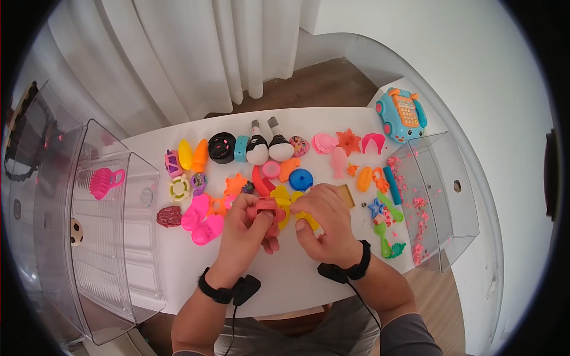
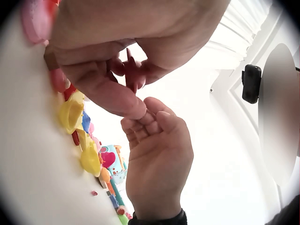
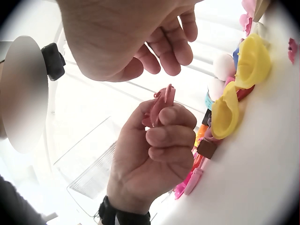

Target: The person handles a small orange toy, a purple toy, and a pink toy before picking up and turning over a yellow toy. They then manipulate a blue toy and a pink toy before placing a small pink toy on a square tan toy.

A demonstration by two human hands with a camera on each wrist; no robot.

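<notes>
My left hand (image 1: 246, 225) grips a small red plastic piece (image 3: 161, 105) between thumb and curled fingers. In the head view the piece looks like a red mold with a rounded, lobed outline, partly covered by the thumb. My right hand (image 1: 325, 224) hovers close to it on the right, fingers loosely bent with nothing between them. In the right wrist view, its fingertips (image 3: 171, 68) are just above the red piece, with a small gap. Beyond both hands on the table lies a yellow two-part mold (image 3: 225, 115), partly hidden by the right hand in the head view.
Pink molds (image 1: 205, 228) and a meat-slab toy (image 1: 169, 216) lie left. Behind are a black wheel-like toy (image 1: 222, 148), a blue round lid (image 1: 301, 179) and a red curved piece (image 1: 261, 181). Clear bins (image 1: 442, 202) flank the table; a toy phone (image 1: 402, 115) stands back right.
</notes>
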